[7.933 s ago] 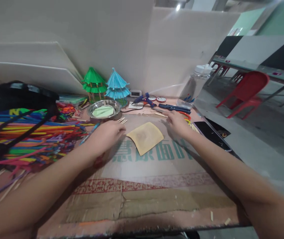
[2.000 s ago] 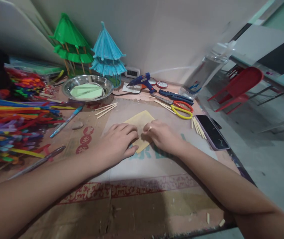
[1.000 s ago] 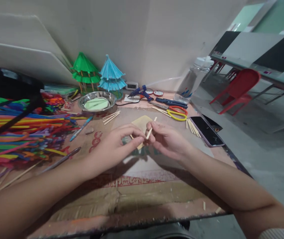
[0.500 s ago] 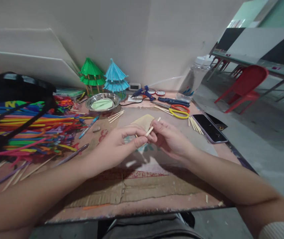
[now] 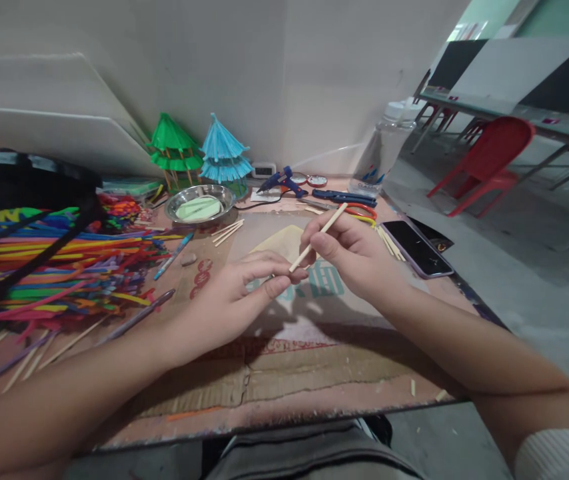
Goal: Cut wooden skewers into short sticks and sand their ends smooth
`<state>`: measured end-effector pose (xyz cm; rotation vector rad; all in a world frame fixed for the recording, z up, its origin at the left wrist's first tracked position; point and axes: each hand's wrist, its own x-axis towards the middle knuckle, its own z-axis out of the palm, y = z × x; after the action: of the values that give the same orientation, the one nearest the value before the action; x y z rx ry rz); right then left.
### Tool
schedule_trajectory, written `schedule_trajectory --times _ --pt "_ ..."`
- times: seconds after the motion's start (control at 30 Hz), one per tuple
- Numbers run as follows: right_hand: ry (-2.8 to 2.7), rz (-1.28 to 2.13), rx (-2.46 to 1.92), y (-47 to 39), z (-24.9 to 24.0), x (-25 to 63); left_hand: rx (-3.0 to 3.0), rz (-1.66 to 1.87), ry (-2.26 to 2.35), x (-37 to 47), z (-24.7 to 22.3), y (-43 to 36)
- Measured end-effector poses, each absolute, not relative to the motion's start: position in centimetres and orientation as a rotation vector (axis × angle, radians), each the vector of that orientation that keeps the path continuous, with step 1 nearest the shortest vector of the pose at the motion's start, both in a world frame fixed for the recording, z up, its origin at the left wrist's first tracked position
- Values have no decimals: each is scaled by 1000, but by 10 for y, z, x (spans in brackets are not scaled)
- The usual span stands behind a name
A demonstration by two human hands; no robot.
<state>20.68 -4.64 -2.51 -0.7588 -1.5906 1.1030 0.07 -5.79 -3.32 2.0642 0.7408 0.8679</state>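
A pale wooden stick point(image 5: 318, 237) slants up to the right between my hands. My right hand point(image 5: 354, 257) is closed on it, pinching its middle between thumb and fingers. At its lower end, the fingertips of my left hand point(image 5: 249, 287) are drawn together and touch the stick; how firmly they grip is hard to see. Below my hands, a pale yellow sheet point(image 5: 277, 240) lies on a translucent plastic sheet with green print point(image 5: 327, 280). Short wooden sticks point(image 5: 228, 231) lie past my left hand, and more sticks point(image 5: 390, 243) lie beyond my right hand.
Colourful pipe cleaners point(image 5: 89, 253) and a black bag point(image 5: 29, 193) crowd the left. Behind stand a metal bowl point(image 5: 170, 212), green point(image 5: 172, 143) and blue point(image 5: 223, 150) roofed models, a glue gun point(image 5: 282, 180), pliers point(image 5: 344, 197) and a water bottle point(image 5: 382, 150). A phone point(image 5: 417, 248) lies right.
My right hand has shifted up and right along the stick, leaving more of it showing. The stick's lower end stays by my left fingertips. The view has moved slightly.
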Motion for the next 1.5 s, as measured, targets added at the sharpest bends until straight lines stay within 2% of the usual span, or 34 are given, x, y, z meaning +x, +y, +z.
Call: schedule_trajectory --times 0.33,0.87,1.0,1.2,1.5 --pt "-1661 1103 -771 -55 -22 205 1978 707 718 6 -38 -64" --pt "-1709 1055 -822 -47 -28 206 2122 740 776 4 -42 -56" --pt "-1863 816 -919 -25 -42 218 2398 790 956 -4 -66 -22" --pt "-2223 584 -1109 25 -77 225 2609 559 1200 -9 -108 14" --pt "-2651 445 -844 43 -105 204 2693 397 1252 -4 -115 13"
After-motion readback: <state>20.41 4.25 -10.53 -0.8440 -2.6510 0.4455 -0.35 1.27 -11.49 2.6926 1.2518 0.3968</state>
